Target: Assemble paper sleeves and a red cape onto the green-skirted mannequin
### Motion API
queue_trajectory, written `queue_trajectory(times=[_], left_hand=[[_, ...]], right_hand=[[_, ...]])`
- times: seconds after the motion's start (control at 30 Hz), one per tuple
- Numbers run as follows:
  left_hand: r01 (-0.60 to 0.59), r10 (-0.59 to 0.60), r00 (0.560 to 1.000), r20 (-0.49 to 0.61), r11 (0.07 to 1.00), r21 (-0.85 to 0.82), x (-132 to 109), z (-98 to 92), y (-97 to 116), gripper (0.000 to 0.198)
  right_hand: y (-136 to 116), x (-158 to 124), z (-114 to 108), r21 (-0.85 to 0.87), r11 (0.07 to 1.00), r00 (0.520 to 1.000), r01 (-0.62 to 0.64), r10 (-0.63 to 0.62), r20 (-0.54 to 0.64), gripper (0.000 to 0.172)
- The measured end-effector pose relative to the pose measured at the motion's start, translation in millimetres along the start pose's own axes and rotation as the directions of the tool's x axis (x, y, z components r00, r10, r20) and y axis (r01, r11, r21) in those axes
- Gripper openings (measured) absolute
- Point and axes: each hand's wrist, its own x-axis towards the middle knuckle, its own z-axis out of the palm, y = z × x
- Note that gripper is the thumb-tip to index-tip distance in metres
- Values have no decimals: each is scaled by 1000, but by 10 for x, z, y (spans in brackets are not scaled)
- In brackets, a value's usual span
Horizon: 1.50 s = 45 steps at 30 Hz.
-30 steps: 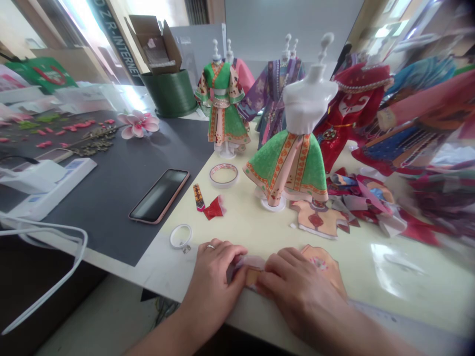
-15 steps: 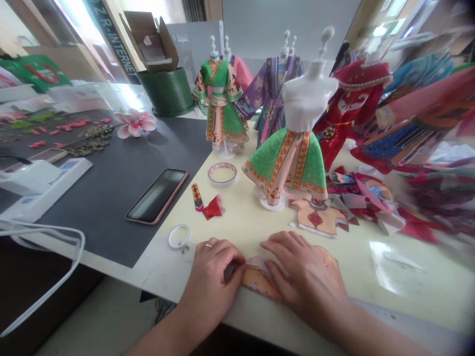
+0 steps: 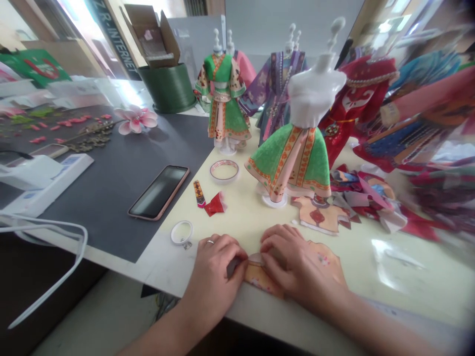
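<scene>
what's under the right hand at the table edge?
A peach paper garment piece, flat on the table; its edges show around the right hand, and the left hand pinches one end. The hand covers its middle.

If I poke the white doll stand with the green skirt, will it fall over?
Probably: the stand is tall on a small round base, so it likely tips easily. Its paper-like skirt would likely crumple, not break.

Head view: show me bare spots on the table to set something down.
Bare cream tabletop lies between the red folded paper, the green-skirted white mannequin, left hand and right hand. The dark grey mat is free between the black smartphone and pink flower. Crowded: paper scraps at right.
</scene>
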Motion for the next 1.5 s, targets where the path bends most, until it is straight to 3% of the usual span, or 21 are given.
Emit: queue_trajectory(times=[0.37,0.7,1.13,1.5], left_hand=[[24,-24,1000,5,1000,-12,-1,-17,17,15],[45,-44,999,17,998,-37,-18,-31,23,16],[25,-22,998,60,998,-57,-10,-69,-9,14],[25,-20,997,70,997,-71,-1,-86,-12,14]], right_hand=[[0,-19,12,-24,998,998,61,-60,13,15],[-56,-81,-7,-57,973,974,225,-224,24,24],[-8,-126,28,-100,926,927,363,-348,143,23],[-32,-107,24,-117,908,913,403,-390,124,21]])
